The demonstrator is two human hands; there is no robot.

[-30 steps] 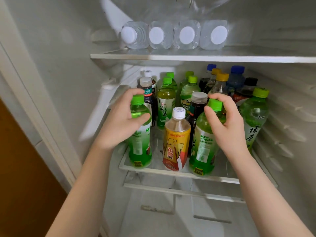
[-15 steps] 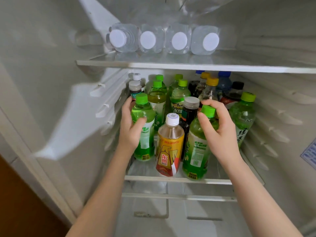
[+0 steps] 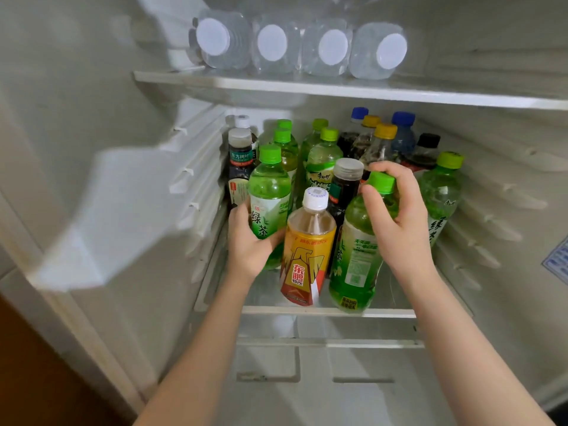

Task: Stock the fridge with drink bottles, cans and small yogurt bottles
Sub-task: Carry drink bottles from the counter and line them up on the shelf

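**Two green tea bottles gripped in the fridge**

Near the shelf front, left hand fingers curl round the left bottle at its label. Right hand fingers clamp the tilted right bottle at its shoulder. Full plastic is probably heavy and slick, so hold it mid-body.

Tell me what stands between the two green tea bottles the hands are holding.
In the head view, the yellow-labelled bottle stands between the left green tea bottle and the right green tea bottle, a dark bottle just behind it.
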